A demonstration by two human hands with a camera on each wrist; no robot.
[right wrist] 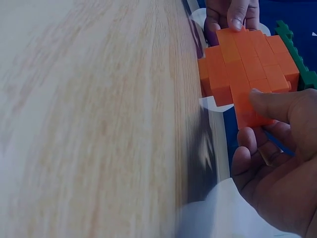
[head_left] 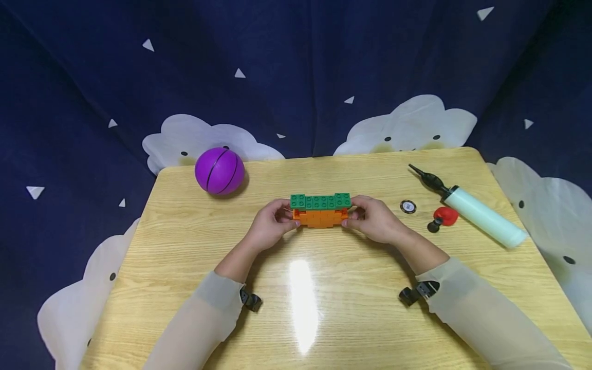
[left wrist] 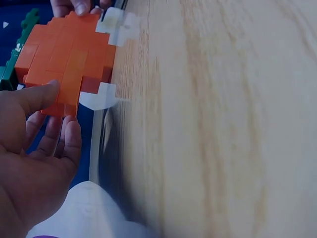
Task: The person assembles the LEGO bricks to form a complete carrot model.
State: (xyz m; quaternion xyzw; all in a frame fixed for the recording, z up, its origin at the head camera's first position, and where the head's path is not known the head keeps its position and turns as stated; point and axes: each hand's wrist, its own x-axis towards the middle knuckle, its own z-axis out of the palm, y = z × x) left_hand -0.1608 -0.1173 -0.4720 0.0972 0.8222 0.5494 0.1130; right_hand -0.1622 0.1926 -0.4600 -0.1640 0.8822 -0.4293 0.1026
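Note:
Both hands hold one toy brick model between them, over the middle of the table. Its orange brick body (head_left: 319, 219) has stepped edges, and green studded bricks (head_left: 320, 202) run along its top. My left hand (head_left: 272, 224) pinches the model's left end, thumb on the orange face and fingers behind. On the opposite end, my right hand (head_left: 375, 220) pinches in the same way. In the left wrist view the thumb (left wrist: 42, 96) presses an orange brick. From the right wrist view, the orange face (right wrist: 247, 64) shows joined rectangular bricks; the green part stands beyond it.
A purple ball (head_left: 219, 171) sits at the back left of the wooden table (head_left: 185, 288). Toward the right lie a hand pump (head_left: 483, 216), a black-and-white poker chip (head_left: 408, 206) and a red item (head_left: 446, 216) with a black piece (head_left: 435, 225). A dark blue curtain (head_left: 277, 46) hangs behind.

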